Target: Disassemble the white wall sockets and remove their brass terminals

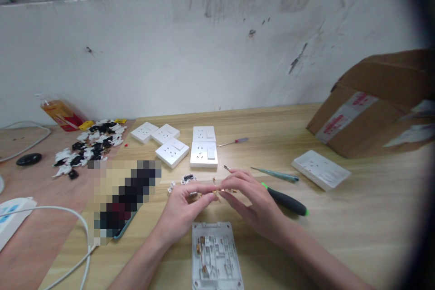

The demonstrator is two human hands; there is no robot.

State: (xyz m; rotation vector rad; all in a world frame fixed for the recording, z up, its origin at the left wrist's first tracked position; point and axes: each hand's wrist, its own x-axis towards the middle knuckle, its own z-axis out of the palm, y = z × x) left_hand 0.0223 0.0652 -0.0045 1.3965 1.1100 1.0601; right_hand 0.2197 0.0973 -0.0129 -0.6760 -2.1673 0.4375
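1. Where the pale wooden tabletop (356,240) meets the wall along its back edge, square white plastic wall sockets (200,154) lie grouped, with a brown cardboard box (370,108) at the right corner.
2. Nearer the front edge, a grey opened plastic socket backing (214,253) lies below the hands, and a black green-tipped screwdriver (287,201) lies just beside the right hand.
3. The left hand (180,213) and the right hand (253,204) are nearly closed, pinching a tiny brass contact (217,191) between their fingertips.
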